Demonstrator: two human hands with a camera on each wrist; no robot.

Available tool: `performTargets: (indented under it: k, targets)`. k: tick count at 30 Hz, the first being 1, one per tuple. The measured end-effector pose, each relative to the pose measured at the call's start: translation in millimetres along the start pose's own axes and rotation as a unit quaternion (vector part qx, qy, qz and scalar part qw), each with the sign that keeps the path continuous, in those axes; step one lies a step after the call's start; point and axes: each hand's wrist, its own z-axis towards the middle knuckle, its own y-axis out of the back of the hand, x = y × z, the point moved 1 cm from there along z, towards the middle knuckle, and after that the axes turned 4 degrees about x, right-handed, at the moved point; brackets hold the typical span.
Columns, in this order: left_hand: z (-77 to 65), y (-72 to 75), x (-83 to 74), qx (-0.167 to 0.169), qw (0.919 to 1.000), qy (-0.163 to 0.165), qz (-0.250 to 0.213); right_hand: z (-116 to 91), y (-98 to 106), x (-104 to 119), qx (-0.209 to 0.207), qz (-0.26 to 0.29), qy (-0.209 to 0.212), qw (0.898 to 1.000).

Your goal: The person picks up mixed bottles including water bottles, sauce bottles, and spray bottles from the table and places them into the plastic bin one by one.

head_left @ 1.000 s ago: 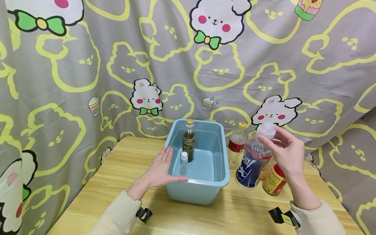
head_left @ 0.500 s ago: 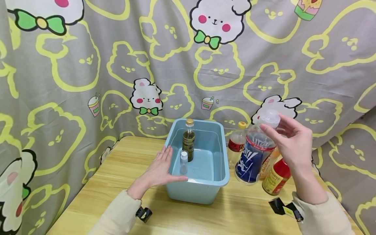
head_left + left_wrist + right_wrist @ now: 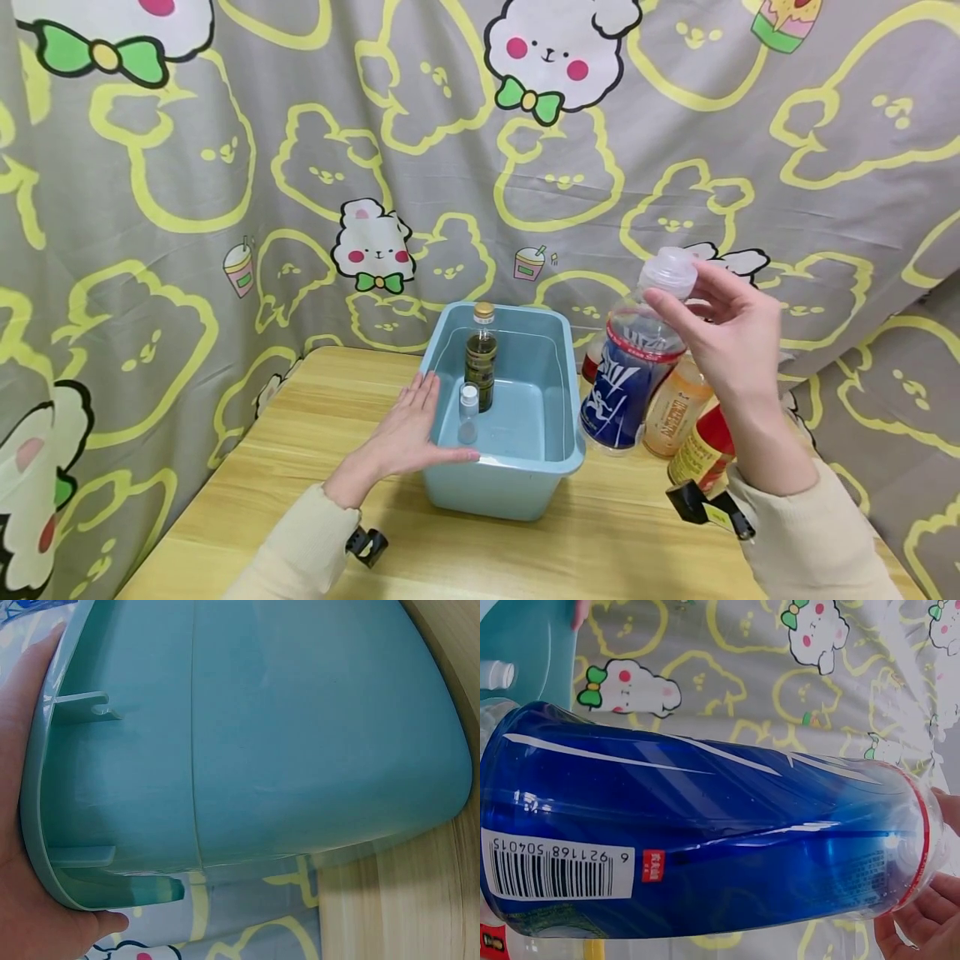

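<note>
Starting over on the left, a gray cartoon curtain (image 3: pixel 172 150) is hanging behind a wood-look table (image 3: pixel 337 387), and the person's left hand (image 3: pixel 397 437) is resting flat on the rim of a blue bin (image 3: pixel 498 492), fingers stretched out along the left edge and thumb lying along the near one, so it isn't gripping anything. Inside, a tiny white-capped bottle (image 3: pixel 468 412) is standing in front of a dark gold-capped bottle (image 3: pixel 482 367), both on the bin's left side. Just right of the bin, a red-labelled bottle (image 3: pixel 590 367) is mostly hiding behind the blue-labelled bottle (image 3: pixel 626 379), which is hanging cap-up near the right rim (can't tell if they're touching, and yeah, the right wrist view is showing its barcode (image 3: pixel 559 866)). Next along, an orange-tinted bottle (image 3: pixel 675 412) and a red-and-yellow jar (image 3: pixel 701 450) are sitting on the table. Farthest right, the right hand (image 3: pixel 731 333) is pinching that blue-labelled bottle up by its cap end.
</note>
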Motion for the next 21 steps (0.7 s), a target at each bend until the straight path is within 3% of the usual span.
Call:
performTargets:
  k: [6,21]
  targets:
    - [-0.4,0.3,-0.5,0.001,1.0,0.002,-0.002,2,-14,2,0.018,0.012,0.027,0.999]
    - [0.1,0.7,-0.6,0.004,1.0,0.006,-0.002,2,-48,1,0.043,0.027,0.016,0.999]
